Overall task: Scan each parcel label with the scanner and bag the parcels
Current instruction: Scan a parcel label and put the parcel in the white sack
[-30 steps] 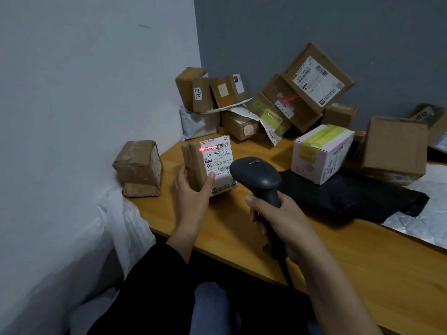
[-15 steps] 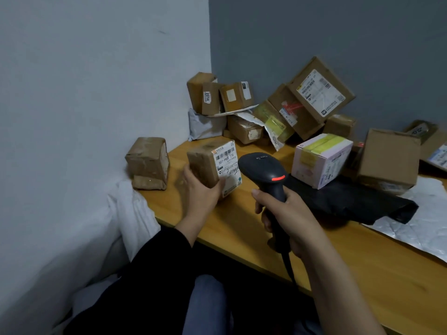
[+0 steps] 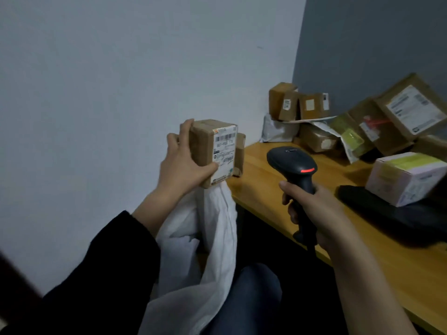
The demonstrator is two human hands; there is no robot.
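My left hand [image 3: 182, 163] grips a small brown parcel [image 3: 205, 143] with a white barcode label, held in the air above the open mouth of a white bag [image 3: 208, 228] that hangs off the table's left end. My right hand [image 3: 312, 213] holds the black scanner [image 3: 294, 165] by its handle over the table's front edge; a red light glows on its head. The scanner points away from the held parcel.
A wooden table [image 3: 263, 180] carries a heap of brown parcels [image 3: 387, 117] in the back corner, a white-and-pink box [image 3: 408, 177] on a black mailer [image 3: 377, 209], and one brown parcel [image 3: 240, 153] partly hidden behind the held one. A pale wall is on the left.
My left hand lifted the scanned parcel off the table and carried it left over the bag. The red scan line is gone from its label. The view swung left.
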